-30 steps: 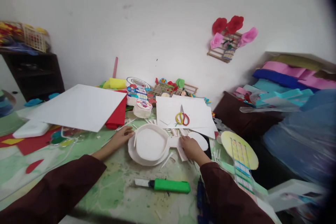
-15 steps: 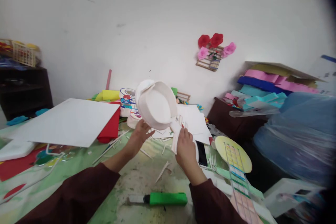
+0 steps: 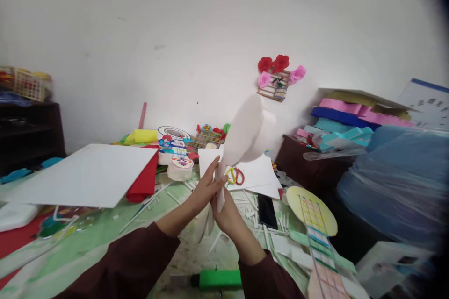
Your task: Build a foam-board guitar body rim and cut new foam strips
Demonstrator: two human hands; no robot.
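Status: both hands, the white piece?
Left hand, right hand: both holding white piece. Wide end up, tilted, above cluttered table. Scissors beyond, green-handled cutter nearer.

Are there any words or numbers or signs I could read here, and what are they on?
None can be read.
White sheet with a blue edge, far right: dark marks that may be writing, too small and blurred to read.
White piece held up: no lettering on the side that shows.
Green handle: no lettering can be made out.
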